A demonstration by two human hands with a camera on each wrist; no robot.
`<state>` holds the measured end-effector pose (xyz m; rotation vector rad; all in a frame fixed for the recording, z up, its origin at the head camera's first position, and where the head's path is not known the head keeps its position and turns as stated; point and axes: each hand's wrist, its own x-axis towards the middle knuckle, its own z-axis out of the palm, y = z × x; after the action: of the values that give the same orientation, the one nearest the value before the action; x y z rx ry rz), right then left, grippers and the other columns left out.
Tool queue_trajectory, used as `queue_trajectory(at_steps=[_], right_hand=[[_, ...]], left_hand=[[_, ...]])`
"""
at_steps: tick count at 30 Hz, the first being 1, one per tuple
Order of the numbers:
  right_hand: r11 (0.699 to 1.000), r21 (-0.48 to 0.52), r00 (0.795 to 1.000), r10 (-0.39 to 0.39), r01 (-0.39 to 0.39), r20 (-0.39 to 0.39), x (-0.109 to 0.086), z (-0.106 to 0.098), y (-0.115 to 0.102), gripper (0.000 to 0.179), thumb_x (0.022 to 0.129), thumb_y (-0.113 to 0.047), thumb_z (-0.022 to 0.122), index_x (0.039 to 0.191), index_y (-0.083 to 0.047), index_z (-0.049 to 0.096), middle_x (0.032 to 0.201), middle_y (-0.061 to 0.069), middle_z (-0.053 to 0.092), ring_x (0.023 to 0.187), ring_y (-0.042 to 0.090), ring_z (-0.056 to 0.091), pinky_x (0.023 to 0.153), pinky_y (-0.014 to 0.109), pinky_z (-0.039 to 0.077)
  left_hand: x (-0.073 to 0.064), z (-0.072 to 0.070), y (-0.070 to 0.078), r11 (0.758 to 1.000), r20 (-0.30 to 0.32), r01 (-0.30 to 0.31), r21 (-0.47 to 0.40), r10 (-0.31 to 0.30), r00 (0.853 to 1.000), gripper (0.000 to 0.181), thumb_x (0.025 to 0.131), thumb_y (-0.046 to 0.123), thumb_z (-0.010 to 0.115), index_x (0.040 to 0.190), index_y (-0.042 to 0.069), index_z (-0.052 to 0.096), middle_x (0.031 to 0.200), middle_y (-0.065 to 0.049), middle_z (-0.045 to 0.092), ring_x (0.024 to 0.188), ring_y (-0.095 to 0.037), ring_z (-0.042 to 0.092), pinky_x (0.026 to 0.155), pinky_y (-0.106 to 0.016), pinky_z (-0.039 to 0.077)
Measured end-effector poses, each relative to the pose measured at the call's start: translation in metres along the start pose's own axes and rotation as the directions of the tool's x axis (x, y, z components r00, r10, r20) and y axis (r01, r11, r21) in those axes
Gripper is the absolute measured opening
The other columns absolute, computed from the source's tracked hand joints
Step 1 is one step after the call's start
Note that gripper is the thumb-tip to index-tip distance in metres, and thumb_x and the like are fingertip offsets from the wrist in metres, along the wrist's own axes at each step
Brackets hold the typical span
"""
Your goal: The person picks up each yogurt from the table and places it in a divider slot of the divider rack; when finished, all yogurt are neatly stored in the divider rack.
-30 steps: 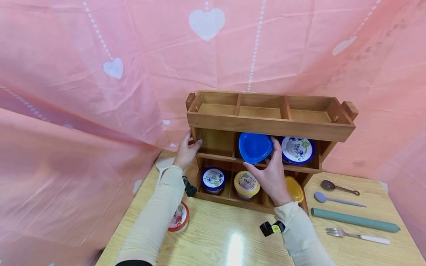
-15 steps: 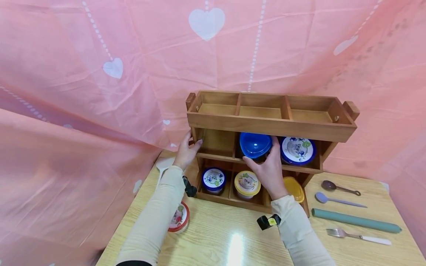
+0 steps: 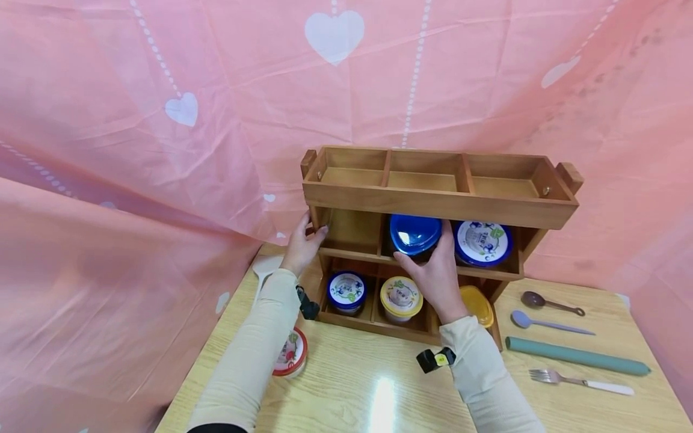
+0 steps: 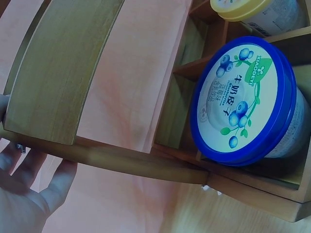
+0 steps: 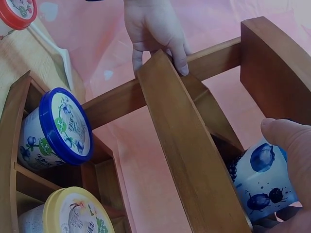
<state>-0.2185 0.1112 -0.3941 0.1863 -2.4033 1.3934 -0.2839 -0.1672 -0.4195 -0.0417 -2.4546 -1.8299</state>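
In the head view, a wooden three-tier rack (image 3: 441, 204) stands at the back of the table. My left hand (image 3: 304, 243) grips its left side at the middle tier; the left wrist view shows that hand's fingers (image 4: 60, 182) behind the side rail. My right hand (image 3: 433, 276) holds a tub with a rounded blue lid (image 3: 415, 233) in the middle tier's centre compartment. Blueberry prints cover that tub's pale side (image 5: 262, 177) in the right wrist view. A round blue-rimmed tub (image 3: 483, 243) sits in the compartment to its right.
The bottom tier holds a blue-lidded tub (image 3: 346, 291), a yellow-lidded tub (image 3: 401, 297) and a yellow-orange one (image 3: 477, 307). A red-lidded tub (image 3: 290, 353) stands partly behind the left forearm. Rightward lie a brown spoon (image 3: 535, 300), purple spoon (image 3: 522, 319), green roll (image 3: 576, 356) and fork (image 3: 547, 376).
The blue-lidded tub has tipped from facing forward to more upright and settled deeper into the centre compartment, my right hand moving with it. My left hand keeps its place on the rack.
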Motion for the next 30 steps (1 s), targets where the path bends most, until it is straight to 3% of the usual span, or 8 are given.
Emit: queue_trajectory(at_steps=[10, 21, 27, 30], right_hand=[[0.999, -0.050, 1.000, -0.009, 0.010, 0.026, -0.014, -0.005, -0.006, 0.113, 0.082, -0.030, 0.081, 0.158, -0.022, -0.002, 0.162, 0.016, 0.008, 0.149, 0.034, 0.016, 0.121, 0.056, 0.020], [0.995, -0.089, 0.998, -0.046, 0.048, 0.032, -0.052, -0.016, -0.019, 0.110, 0.081, -0.023, 0.083, 0.158, -0.015, 0.005, 0.163, 0.018, 0.004, 0.147, 0.038, 0.021, 0.113, 0.059, 0.033], [0.994, -0.021, 0.992, -0.107, 0.109, 0.060, -0.078, -0.010, -0.029, 0.109, 0.076, -0.015, 0.086, 0.157, -0.010, 0.014, 0.161, 0.015, 0.017, 0.144, 0.035, 0.029, 0.113, 0.053, 0.034], [0.991, -0.007, 0.985, -0.132, 0.134, 0.113, -0.092, 0.001, -0.030, 0.109, 0.074, -0.017, 0.087, 0.157, -0.008, 0.017, 0.159, 0.015, 0.025, 0.143, 0.033, 0.034, 0.114, 0.051, 0.035]], left_hand=[[0.001, 0.000, 0.000, 1.000, 0.008, 0.004, -0.005, -0.004, 1.000, 0.061, 0.101, 0.027, 0.057, 0.154, 0.032, 0.029, 0.154, -0.006, 0.038, 0.135, -0.033, 0.047, 0.107, -0.048, 0.046], [0.002, 0.000, 0.001, 1.000, 0.001, 0.020, -0.007, -0.020, 1.000, 0.061, 0.100, 0.029, 0.057, 0.154, 0.034, 0.029, 0.156, -0.001, 0.037, 0.137, -0.032, 0.045, 0.107, -0.050, 0.046], [0.003, 0.000, 0.000, 1.000, 0.005, 0.014, -0.017, -0.014, 1.000, 0.061, 0.100, 0.027, 0.058, 0.154, 0.036, 0.030, 0.156, -0.001, 0.038, 0.137, -0.032, 0.045, 0.107, -0.050, 0.046], [0.003, -0.001, -0.001, 1.000, 0.004, 0.013, -0.016, -0.012, 1.000, 0.061, 0.100, 0.027, 0.057, 0.154, 0.036, 0.030, 0.156, -0.001, 0.038, 0.137, -0.032, 0.045, 0.107, -0.050, 0.046]])
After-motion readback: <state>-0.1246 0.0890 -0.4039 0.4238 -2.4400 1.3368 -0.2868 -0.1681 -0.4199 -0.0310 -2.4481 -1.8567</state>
